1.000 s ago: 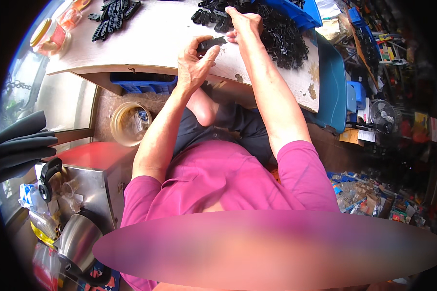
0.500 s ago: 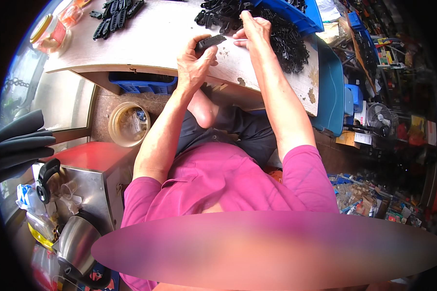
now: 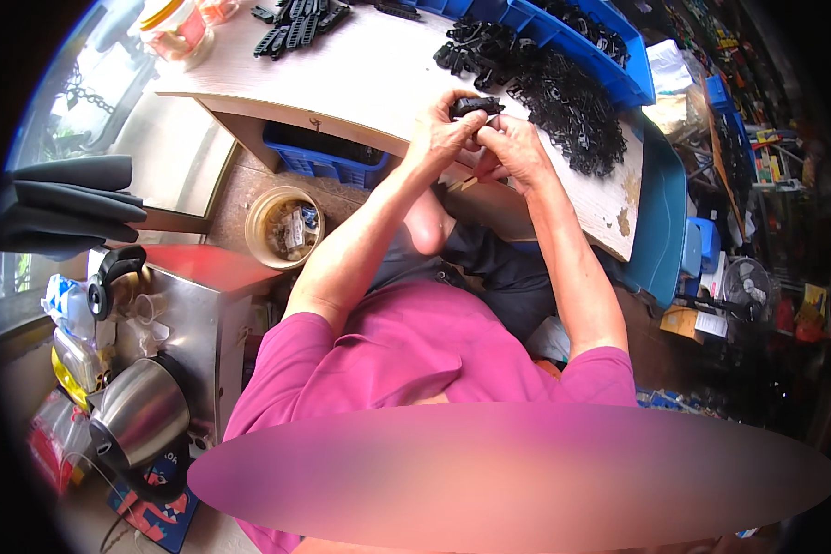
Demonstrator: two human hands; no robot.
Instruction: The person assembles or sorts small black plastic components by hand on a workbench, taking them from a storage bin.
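Over the table's front edge, my left hand (image 3: 434,138) is closed round a black plastic part (image 3: 471,107), which sticks out past the thumb and fingers. My right hand (image 3: 523,153) is right against it, thumb and finger pinched together at the part's lower right end. A thin pale sliver shows by those fingertips, too small to name. Just beyond the hands lies a heap of small black plastic pieces (image 3: 577,115). More long, ridged black parts (image 3: 300,26) are laid together at the table's far left.
The pale table (image 3: 379,65) carries a blue bin (image 3: 526,28) at the back and a lidded jar (image 3: 177,32) at far left. Underneath is a blue basket (image 3: 319,166), with a bucket (image 3: 266,226) beside it. A teal bin (image 3: 660,222) stands right; a steel kettle (image 3: 143,411) stands lower left.
My right hand has come from beside the black heap to my left hand and now meets the black part. The whole view has shifted, so the table appears farther right and lower.
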